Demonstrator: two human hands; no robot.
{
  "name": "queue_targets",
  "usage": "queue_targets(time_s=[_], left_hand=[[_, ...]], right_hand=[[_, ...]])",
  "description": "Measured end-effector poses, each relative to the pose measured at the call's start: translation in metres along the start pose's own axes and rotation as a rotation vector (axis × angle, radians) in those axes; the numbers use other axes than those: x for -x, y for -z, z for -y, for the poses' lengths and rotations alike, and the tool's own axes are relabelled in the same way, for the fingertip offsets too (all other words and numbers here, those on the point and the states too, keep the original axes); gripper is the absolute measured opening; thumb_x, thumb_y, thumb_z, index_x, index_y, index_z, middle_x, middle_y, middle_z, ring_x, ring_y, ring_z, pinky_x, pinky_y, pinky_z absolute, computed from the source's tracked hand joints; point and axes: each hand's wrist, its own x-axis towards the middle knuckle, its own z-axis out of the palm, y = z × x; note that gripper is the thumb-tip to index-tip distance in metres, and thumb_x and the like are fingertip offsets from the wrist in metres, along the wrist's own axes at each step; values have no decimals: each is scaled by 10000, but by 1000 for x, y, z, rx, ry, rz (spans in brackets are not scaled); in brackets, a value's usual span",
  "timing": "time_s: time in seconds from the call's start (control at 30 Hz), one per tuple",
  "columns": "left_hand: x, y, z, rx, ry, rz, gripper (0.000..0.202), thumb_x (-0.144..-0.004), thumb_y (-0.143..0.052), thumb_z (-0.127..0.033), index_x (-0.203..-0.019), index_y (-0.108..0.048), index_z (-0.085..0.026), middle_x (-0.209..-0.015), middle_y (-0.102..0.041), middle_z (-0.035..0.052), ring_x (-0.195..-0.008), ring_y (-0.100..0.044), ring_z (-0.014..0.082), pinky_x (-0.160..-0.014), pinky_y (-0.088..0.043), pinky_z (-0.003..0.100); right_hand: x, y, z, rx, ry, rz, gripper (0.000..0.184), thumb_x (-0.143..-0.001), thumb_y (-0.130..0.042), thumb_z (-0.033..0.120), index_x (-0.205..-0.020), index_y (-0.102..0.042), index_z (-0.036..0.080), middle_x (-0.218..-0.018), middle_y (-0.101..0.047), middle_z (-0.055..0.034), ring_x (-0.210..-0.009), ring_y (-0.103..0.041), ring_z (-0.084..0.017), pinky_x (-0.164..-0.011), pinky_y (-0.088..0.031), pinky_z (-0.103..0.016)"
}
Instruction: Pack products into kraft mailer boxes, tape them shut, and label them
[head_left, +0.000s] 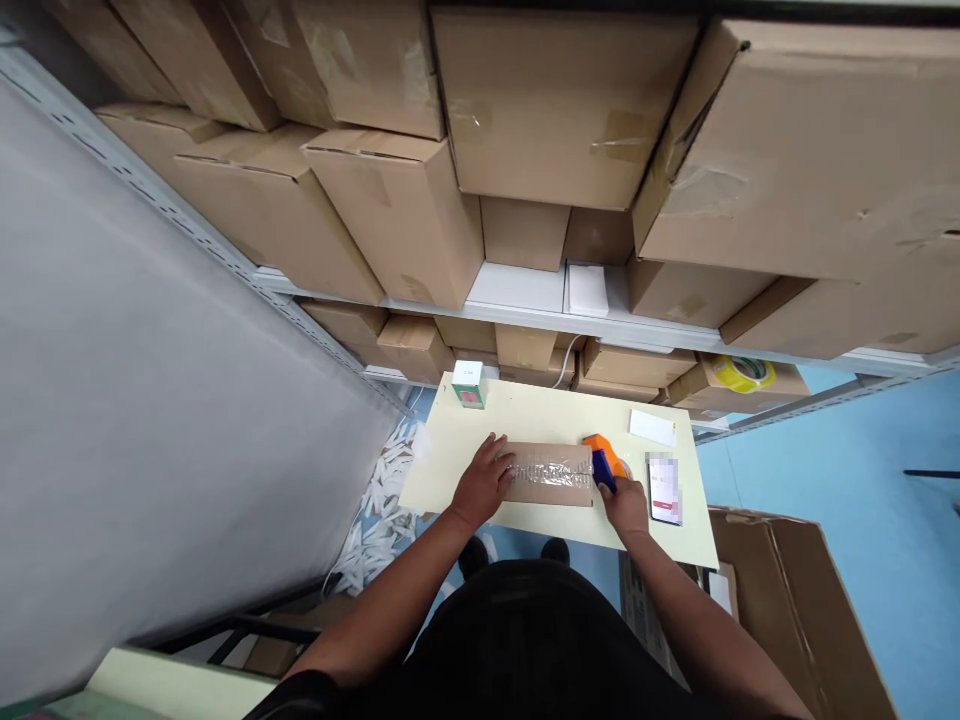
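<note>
A flat brown cardboard parcel (551, 478) lies in the middle of the small pale yellow table (540, 412), with a strip of clear tape along its top. My left hand (484, 480) lies flat on the parcel's left end with its fingers spread. My right hand (624, 502) is closed round the blue handle of an orange tape dispenser (604, 457) at the parcel's right end.
A small white and green box (469, 384) stands at the table's far left corner. A white card (652, 427) and a phone (664, 488) lie at the right. Shelves of cardboard boxes (562, 110) rise behind. A tape roll (742, 373) sits on one box. An open carton (795, 600) stands at lower right.
</note>
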Motion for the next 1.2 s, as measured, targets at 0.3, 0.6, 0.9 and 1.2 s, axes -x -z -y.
queue_targets(time_s=[0.3,0.6,0.9,1.2], left_hand=[[2,0,4,43,-34,-37,302,-990,-546,-328,-1237,-688,-229,-1511,-531,98,-1507,-342,308,-1252,-304,562],[7,12,-6,151,8,-179,263,-978,-534,-349,-1101,-732,-227,-1410,-591,111,-1443,-400,324,-1227,-309,541],[-20,22,-29,859,549,-34,454,-843,-634,-627,-796,-661,-176,-652,-592,-7,-587,-532,136,-547,-404,251],[-17,19,-32,1150,632,-71,445,-770,-749,-591,-832,-646,-162,-670,-599,-5,-563,-513,106,-549,-403,241]], right_hand=[[14,115,87,-541,-26,87,448,-821,-644,649,-789,-701,206,-734,-693,-50,-710,-616,-240,-635,-472,-330],[-16,90,162,-569,87,413,516,-723,-697,695,-582,-562,218,-523,-512,30,-536,-465,-147,-515,-328,-268],[-24,88,163,-513,186,509,530,-735,-702,688,-565,-522,219,-496,-442,53,-512,-406,-126,-499,-281,-257],[-32,88,168,-410,225,538,554,-755,-669,710,-586,-488,214,-538,-394,55,-542,-392,-118,-514,-274,-250]])
